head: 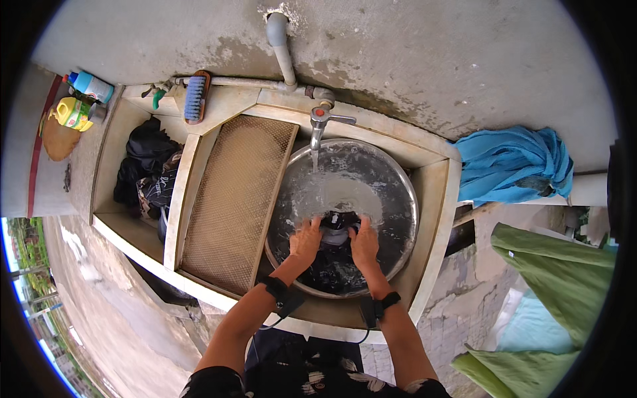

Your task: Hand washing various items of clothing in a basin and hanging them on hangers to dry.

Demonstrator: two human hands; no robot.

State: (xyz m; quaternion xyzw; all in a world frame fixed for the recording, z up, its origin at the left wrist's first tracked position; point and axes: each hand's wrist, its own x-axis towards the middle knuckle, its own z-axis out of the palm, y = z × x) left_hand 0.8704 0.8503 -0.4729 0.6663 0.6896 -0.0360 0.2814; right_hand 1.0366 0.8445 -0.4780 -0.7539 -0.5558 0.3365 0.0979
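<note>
A round metal basin (414, 209) filled with water stands in the right part of a tiled sink. My left hand (305, 242) and my right hand (365, 244) are in it, gripping a dark wet garment (338, 234) between them at the water's surface. More of the dark cloth lies in the water nearer my body. Water runs into the basin from a metal tap (318, 124) behind my hands. Some fingertips are hidden by the cloth and the water.
A ribbed washboard slab (234, 199) lies left of the basin. Dark clothes (149, 154) fill part of the left compartment. A blue-bristled brush (195, 98) rests on the ledge. Bottles (74, 113) stand far left. Blue cloth (512, 164) and green fabric (552, 278) are at the right.
</note>
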